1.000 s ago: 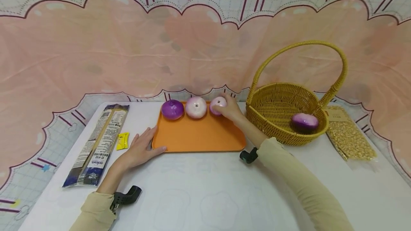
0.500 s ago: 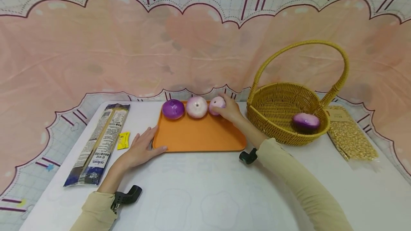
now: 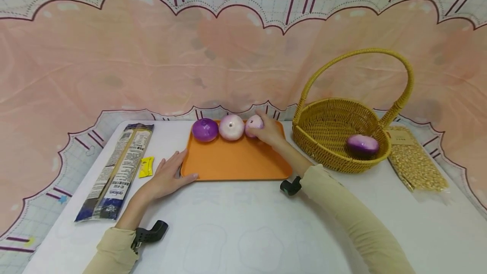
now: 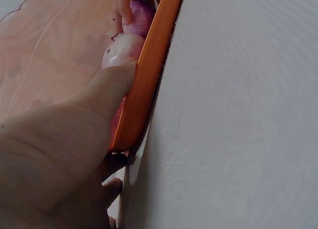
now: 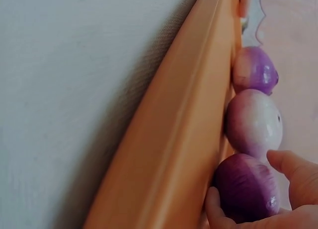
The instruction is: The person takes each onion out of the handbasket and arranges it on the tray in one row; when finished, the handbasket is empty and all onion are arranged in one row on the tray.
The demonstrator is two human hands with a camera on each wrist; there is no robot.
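Three purple-and-white onions stand in a row along the back of an orange tray (image 3: 236, 160). My right hand (image 3: 271, 130) grips the rightmost onion (image 3: 254, 126), thumb in front and fingers round its far side. In the right wrist view this onion (image 5: 246, 187) sits right against the middle onion (image 5: 254, 120). The leftmost onion (image 3: 205, 130) is darker purple and close to the middle one. At the tray's left front corner lies my left hand (image 3: 165, 177), fingers extended along the side and thumb on the front rim.
A wicker basket (image 3: 327, 147) with a tall handle stands right of the tray, holding one onion (image 3: 362, 145). Beyond it lies a bag of yellow kernels (image 3: 414, 160). On the left are a long printed packet (image 3: 118, 172) and a small yellow sachet (image 3: 146, 167).
My right hand has slid the rightmost onion slightly left, up to the middle onion, which has shifted a little left too. My left hand has stayed at the tray's corner.
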